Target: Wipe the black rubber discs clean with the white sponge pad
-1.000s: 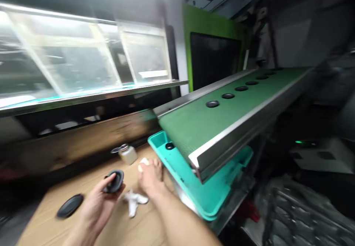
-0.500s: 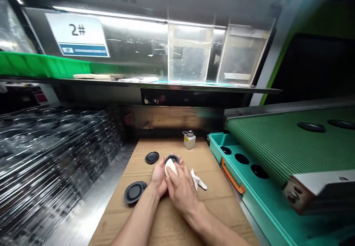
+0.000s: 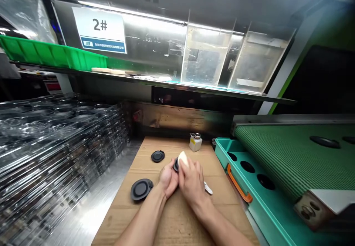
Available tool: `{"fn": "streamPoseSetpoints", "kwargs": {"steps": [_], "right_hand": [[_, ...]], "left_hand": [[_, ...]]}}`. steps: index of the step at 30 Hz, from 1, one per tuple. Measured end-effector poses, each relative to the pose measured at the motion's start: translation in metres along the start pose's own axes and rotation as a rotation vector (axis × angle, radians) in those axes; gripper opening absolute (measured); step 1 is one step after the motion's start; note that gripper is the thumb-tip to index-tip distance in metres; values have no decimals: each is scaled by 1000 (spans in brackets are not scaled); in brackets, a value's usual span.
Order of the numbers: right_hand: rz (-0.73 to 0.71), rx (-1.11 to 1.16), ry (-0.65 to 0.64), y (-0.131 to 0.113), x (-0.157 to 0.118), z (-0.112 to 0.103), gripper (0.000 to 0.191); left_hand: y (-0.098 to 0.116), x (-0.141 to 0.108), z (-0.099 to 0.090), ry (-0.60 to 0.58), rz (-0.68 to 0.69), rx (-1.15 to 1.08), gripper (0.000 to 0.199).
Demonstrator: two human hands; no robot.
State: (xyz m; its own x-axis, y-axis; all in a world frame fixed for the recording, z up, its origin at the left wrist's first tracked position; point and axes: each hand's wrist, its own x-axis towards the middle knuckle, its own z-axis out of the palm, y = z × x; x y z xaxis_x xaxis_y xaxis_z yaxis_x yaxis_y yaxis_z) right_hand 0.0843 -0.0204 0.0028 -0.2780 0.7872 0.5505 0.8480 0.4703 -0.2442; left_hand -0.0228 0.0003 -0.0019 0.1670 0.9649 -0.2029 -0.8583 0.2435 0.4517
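Head view: a green conveyor belt (image 3: 271, 153) at right, a cardboard-covered table (image 3: 177, 223) at centre, a teal bin (image 3: 223, 147) between. Above the cardboard, the left hand (image 3: 169, 178) cups a black disc (image 3: 175, 165); the right hand's (image 3: 192, 181) closed grip presses a white pad (image 3: 182, 158) against it.
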Motion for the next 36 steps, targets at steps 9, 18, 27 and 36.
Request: {"fn": "streamPoseSetpoints", "kwargs": {"steps": [9,18,27,36], "right_hand": [[-52,16,-21,3,2,-2,36],[8,24,-6,-2,-3,-7,33],[135,-5,31,43,17,-6,30],[372,-27,-143,87,18,-14,42]], "left_hand": [[-2,3,-4,22,-34,24,31],[-3,-1,-1,40,13,69,28],[4,0,-3,65,53,86,29],[5,1,-6,85,56,87,32]]}}
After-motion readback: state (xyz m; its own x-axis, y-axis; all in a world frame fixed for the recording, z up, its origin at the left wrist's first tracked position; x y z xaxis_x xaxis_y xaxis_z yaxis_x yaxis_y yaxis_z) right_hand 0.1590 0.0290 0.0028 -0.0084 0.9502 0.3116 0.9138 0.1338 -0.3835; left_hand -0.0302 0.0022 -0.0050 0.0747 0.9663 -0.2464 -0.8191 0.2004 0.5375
